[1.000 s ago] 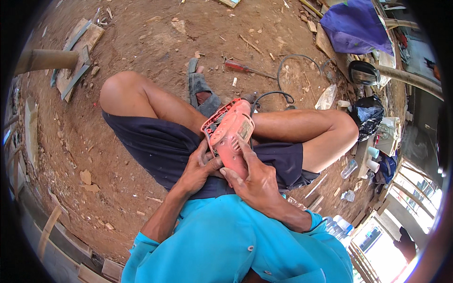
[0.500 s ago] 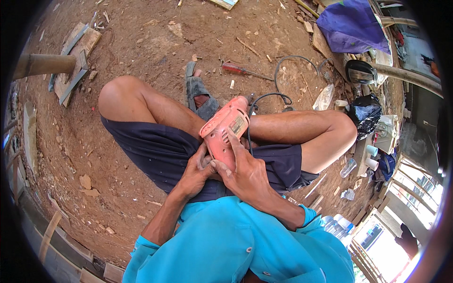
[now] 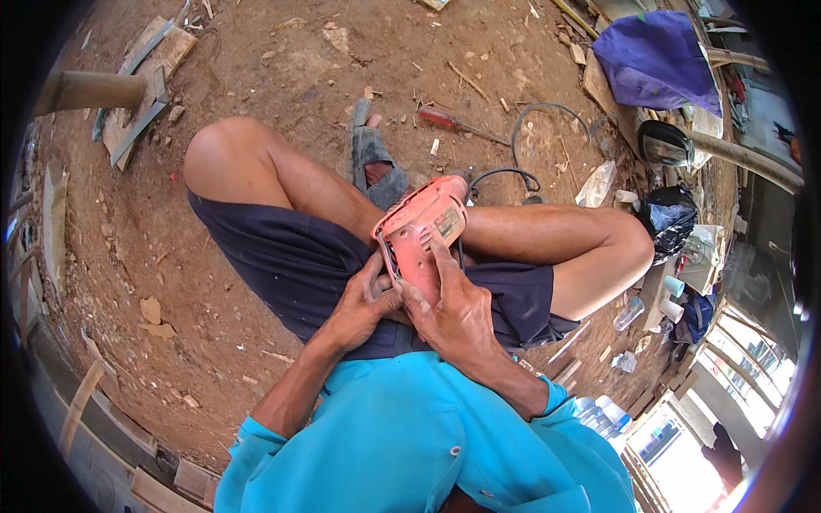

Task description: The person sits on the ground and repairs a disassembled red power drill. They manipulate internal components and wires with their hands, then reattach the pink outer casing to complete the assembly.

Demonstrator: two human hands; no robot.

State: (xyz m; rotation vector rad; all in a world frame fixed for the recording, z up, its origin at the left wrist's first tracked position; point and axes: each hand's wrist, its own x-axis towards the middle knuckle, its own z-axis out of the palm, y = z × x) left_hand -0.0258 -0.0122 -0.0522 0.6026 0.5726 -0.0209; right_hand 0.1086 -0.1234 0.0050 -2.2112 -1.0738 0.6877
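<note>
An orange-red corded power tool (image 3: 419, 229) lies between my hands above my crossed legs, its far end tilted to the right. A dark gap shows along the left side of its plastic housing. My left hand (image 3: 366, 301) closes on the tool's near left edge, thumb and fingers at the seam. On the lower right side, my right hand (image 3: 457, 312) grips the housing, with the index finger stretched along its top near the vents and label. A black cord (image 3: 505, 173) runs away past my shin. Which exact kind of power tool this is cannot be made out.
A red-handled screwdriver (image 3: 440, 118) lies on the dirt floor beyond my sandal (image 3: 376, 162). Boards with metal strips (image 3: 141, 128) rest at far left. To the right are a purple cloth (image 3: 658, 60), a black plastic bag (image 3: 671, 214), cups (image 3: 674, 285) and a bamboo pole (image 3: 753, 158).
The tool has turned slightly in my hands, and the dark gap along its left side now shows. My view has shifted a little; both hands keep hold of the tool.
</note>
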